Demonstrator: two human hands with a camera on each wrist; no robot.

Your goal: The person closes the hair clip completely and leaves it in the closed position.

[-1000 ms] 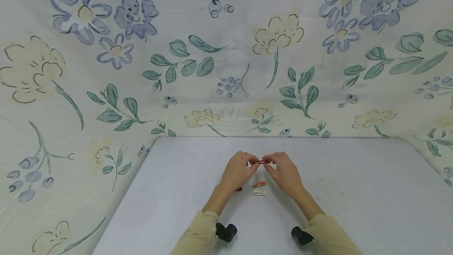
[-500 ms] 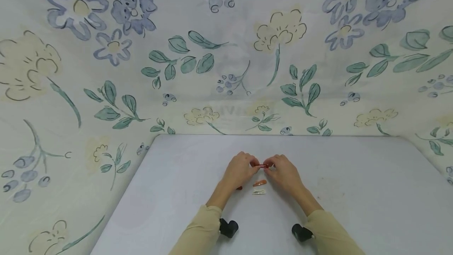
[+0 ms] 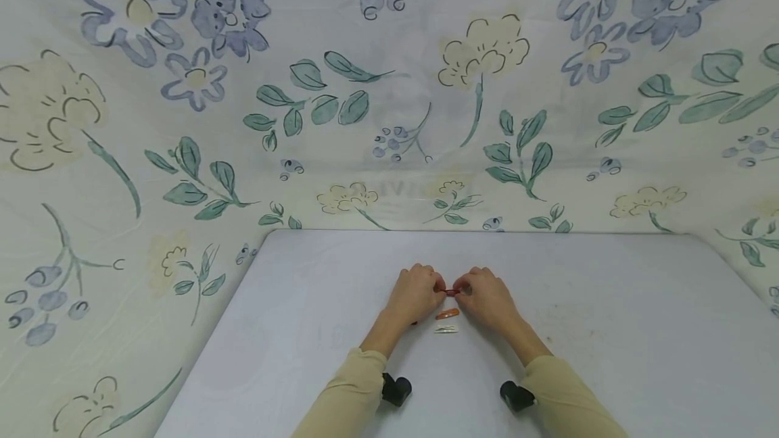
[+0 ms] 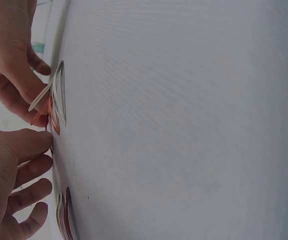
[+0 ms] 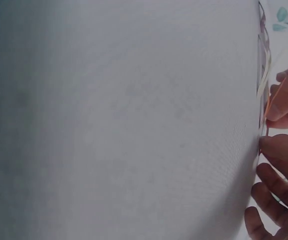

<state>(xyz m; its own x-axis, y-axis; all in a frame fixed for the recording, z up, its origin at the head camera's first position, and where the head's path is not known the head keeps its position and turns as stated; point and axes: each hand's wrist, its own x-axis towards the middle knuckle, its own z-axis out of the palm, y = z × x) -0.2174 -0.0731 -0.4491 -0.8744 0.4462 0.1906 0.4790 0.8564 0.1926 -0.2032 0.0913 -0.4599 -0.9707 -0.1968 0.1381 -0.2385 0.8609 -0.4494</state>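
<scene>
In the head view my left hand [image 3: 416,296] and right hand [image 3: 487,297] meet over the table, pinching the two ends of a small red snap hair clip [image 3: 451,292]. Thumb and forefinger do the pinching on each side; in the left wrist view the left hand's other fingers [image 4: 29,197] are loosely bent. Just nearer lies an orange hair clip [image 3: 447,313], then a white one [image 3: 446,330], which stands with its frame sprung apart in the left wrist view. Most of the red clip is hidden by fingertips in both wrist views.
Beside the left wrist lie more clips, a dark red one [image 4: 68,215] and a pale one [image 4: 60,215], mostly covered by the arm in the head view. The white table [image 3: 608,330] ends at a floral curtain [image 3: 389,120] behind.
Both hands have come down and slightly nearer with the red hair clip, which they held throughout. The head view has shifted a little. The orange and white clips stay in place.
</scene>
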